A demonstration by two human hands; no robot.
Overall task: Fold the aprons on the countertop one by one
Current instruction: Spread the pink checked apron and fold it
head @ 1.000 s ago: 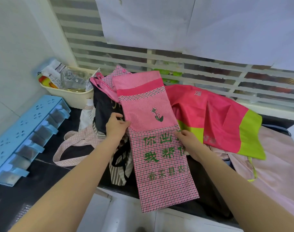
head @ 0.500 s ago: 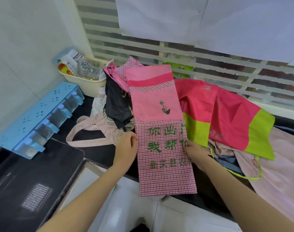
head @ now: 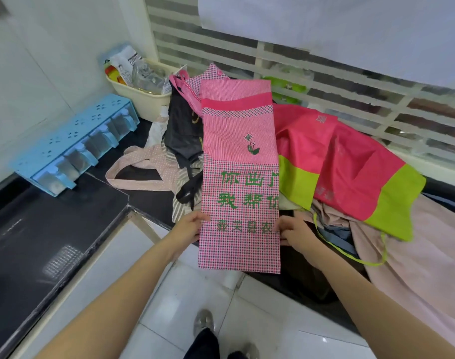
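On the dark countertop (head: 66,229), over a heap of unfolded aprons, the pink checked apron (head: 240,177) lies as a long narrow strip whose lower end hangs past the counter edge. Your left hand (head: 187,229) pinches its left edge and your right hand (head: 295,233) pinches its right edge, both level with the lowest row of green print. To fold it well, I judge you should lift both edges together, keep them parallel, and carry the hanging end up to the top band so the sides line up before you flatten the crease. At the back left, the cream basket (head: 141,99) holds packets and clear wrappers, too jumbled to name. Beside it, the blue spice rack (head: 73,143) has translucent drawers whose contents you cannot make out.
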